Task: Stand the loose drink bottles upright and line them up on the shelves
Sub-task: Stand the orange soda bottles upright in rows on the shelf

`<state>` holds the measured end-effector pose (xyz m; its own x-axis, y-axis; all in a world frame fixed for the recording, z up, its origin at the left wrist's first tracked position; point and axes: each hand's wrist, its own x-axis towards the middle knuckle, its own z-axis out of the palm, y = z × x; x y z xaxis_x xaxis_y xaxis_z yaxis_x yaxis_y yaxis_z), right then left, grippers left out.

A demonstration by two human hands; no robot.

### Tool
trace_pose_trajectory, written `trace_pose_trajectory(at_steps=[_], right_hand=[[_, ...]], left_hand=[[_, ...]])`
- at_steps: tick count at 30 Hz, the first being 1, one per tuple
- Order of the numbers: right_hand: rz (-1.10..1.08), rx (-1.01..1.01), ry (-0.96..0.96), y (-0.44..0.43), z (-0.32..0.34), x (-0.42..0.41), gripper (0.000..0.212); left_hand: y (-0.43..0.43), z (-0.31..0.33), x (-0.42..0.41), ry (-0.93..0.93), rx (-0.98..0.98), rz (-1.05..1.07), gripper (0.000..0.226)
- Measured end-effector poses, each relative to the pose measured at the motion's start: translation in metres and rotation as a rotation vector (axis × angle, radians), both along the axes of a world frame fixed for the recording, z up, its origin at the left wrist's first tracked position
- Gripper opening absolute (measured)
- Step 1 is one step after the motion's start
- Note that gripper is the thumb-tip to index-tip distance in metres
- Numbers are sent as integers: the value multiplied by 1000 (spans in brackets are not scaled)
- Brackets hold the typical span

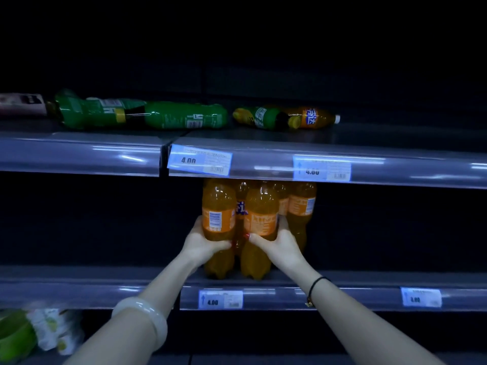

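On the upper shelf (pixel 79 154), the work was not yet done. At its far left lay a pale packet (pixel 22 104), too dim to identify. Next to it two green bottles (pixel 142 114) lay on their sides, end to end and touching. Further right a third green bottle (pixel 257 117) lay flat, with a fallen orange bottle (pixel 312 117) just behind it and overlapping. All four appeared full and capped.

On the middle shelf (pixel 369 283) a cluster of orange bottles (pixel 301 206) stood upright, filled with orange drink, their necks hidden behind the upper shelf's price strip. How many stood in the back row could not be told.

The left hand (pixel 203 242) was clamped around the front left orange bottle (pixel 218 222), thumb across its waist. The right hand (pixel 279 243) was clamped on the front right orange bottle (pixel 259 227) beside it. Both bottles stood with their bases at the shelf's front edge, nearly touching each other.

Judging from this, the orange group was close to lined up, while the four bottles above remained to be stood up and ordered. At the lower left, blurred green and white packages (pixel 39 330) sat on a lower shelf; their kind could not be told.
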<state>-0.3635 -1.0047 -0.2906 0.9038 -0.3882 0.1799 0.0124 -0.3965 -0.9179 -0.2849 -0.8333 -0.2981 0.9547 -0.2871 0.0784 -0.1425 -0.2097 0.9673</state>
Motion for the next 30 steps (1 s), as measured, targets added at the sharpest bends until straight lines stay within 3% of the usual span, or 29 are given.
trace_pose_trajectory(at_steps=[3, 6, 9, 11, 15, 18, 23, 30], right_hand=[[-68, -38, 49, 1, 3, -3, 88], [-158, -330, 118, 5, 11, -14, 85], [-305, -604, 40, 8, 21, -36, 67], [-282, -673, -74, 12, 25, -54, 49], [-75, -640, -224, 23, 52, -95, 23], [34, -573, -332, 30, 89, -114, 17], [-5, -433, -496, 18, 167, -99, 15], [-120, -429, -219, -29, 245, 4, 21]], left_hand=[[-1, 4, -8, -43, -4, 29, 94], [0, 14, -19, -162, -7, 85, 103], [3, 24, -44, -333, 62, 279, 93], [7, 29, -67, -453, 42, 395, 76], [8, 52, -115, -589, -6, 263, 31], [-2, 97, -135, -632, -74, 225, 14], [-24, 197, -120, -650, -178, 160, 11], [-55, 271, -5, -542, 57, 1, 27]])
